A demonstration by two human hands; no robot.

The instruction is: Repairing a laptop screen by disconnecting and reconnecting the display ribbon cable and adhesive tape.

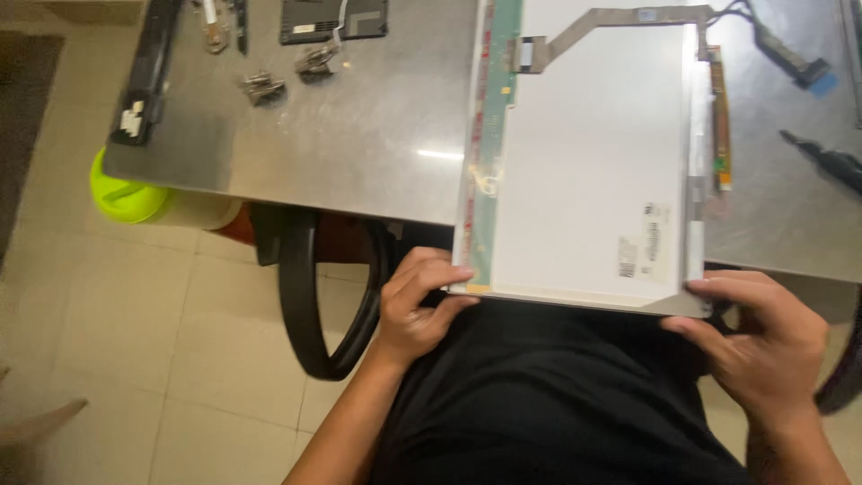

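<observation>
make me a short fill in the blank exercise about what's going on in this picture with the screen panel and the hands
1. Both hands grip the white display panel at its ____ corners, the ones closest to the person.
2. The panel's far end rests on a ____ metal table.
3. The left hand and the right hand hold ____ corners of the panel.
4. Under the table's left edge sits a bright ____ object.

Missing words: near; grey; opposite; yellow-green

Far end of the white flat display panel (593, 162) cut off by the top edge, small grey metal hinges (262, 87) blurred, black screwdriver (826, 162) cropped at right, yellow-green round container (126, 193) half hidden under the grey steel table (359, 135)
</observation>
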